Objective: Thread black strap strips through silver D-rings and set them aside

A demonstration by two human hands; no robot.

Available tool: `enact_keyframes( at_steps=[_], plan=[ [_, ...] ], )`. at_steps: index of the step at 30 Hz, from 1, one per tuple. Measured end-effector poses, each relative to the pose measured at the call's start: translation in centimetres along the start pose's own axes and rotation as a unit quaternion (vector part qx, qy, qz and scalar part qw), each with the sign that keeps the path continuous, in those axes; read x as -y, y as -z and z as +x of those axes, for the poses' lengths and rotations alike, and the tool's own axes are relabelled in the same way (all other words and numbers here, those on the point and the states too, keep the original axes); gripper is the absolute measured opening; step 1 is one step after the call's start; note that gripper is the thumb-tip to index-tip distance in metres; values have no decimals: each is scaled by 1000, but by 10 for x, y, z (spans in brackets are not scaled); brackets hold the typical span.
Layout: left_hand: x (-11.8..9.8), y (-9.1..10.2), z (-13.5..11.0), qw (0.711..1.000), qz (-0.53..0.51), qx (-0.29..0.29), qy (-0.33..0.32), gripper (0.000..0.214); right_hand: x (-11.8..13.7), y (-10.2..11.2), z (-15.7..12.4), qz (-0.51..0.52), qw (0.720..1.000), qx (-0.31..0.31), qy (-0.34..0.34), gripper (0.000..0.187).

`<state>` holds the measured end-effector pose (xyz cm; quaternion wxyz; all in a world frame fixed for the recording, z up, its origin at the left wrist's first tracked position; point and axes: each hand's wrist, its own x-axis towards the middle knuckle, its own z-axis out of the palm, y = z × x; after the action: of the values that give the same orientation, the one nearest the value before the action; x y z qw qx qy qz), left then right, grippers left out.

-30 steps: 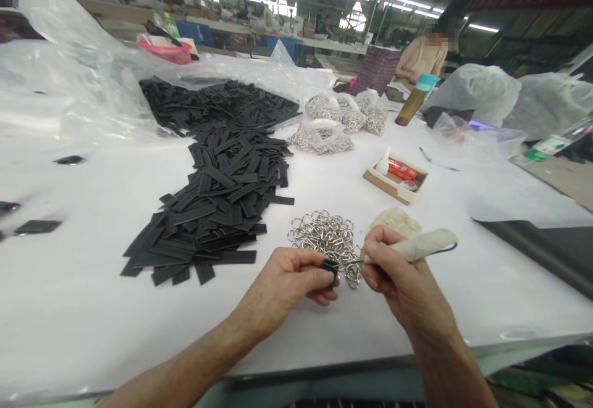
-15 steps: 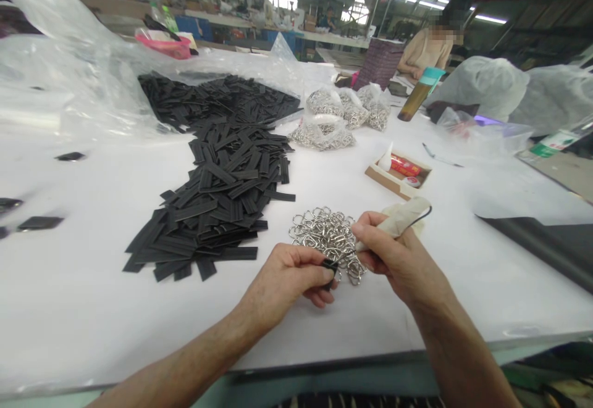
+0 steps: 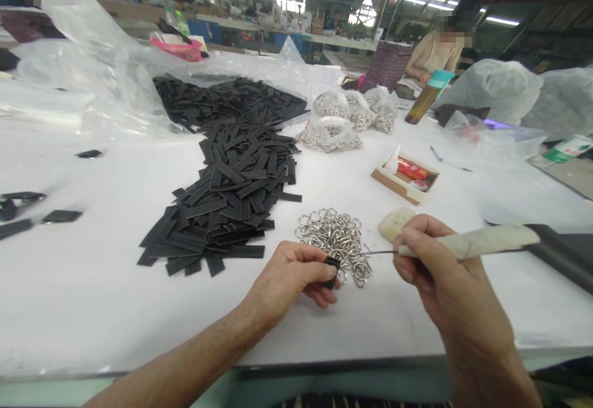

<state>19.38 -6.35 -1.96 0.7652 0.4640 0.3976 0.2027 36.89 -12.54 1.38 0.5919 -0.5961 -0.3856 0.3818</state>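
Looking in from far off through the head camera, I take the middle of my view as the clock's hub. The largest thing is the white table (image 3: 361, 328), which runs under everything. Clear plastic sheeting (image 3: 106, 81) lies crumpled on it at ten o'clock. Beside that, a long heap of black strips (image 3: 227, 210) sprawls from eleven round to eight o'clock. A black sheet (image 3: 556, 253) lies between three and four. Bags of metal rings (image 3: 331, 133) cluster at one o'clock.

My right hand (image 3: 445, 284) is at four o'clock, its thumb and fingers pinching a handle. My left hand (image 3: 287, 278) sits near six o'clock, with thumb and forefinger pressed together on a small piece and the other fingers curled below. Loose rings (image 3: 328, 229) are piled at five o'clock, just beyond the left hand. The wrapped tool (image 3: 486, 242) in my right grip has a pale handle and a thin dark shaft aimed toward nine; its tip seems to lie over the pile's edge, though I can't tell whether it touches.

A small open carton (image 3: 396, 187) rests at three o'clock, holding a red tube (image 3: 411, 168). A pale lump (image 3: 393, 226) lies between three and four, just behind my right fingers. Smallest is the black piece (image 3: 332, 261) in my left pinch, at five o'clock.
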Motion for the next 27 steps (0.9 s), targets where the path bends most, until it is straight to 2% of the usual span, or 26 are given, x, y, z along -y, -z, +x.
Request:
enact_keyframes(
  at_steps=[14,20,27],
  plan=[
    [2,2,1,1000,-10,-1,-14,17,-18,5,-21,-60,997,-47,-5,28],
    [1,1,1,999,20,-28,-33,16,-16,4,-31,-76,995,-65,-19,31],
    [-5,5,-4,997,14,-51,-63,17,-11,3,-40,-103,991,-87,5,29]
  ],
)
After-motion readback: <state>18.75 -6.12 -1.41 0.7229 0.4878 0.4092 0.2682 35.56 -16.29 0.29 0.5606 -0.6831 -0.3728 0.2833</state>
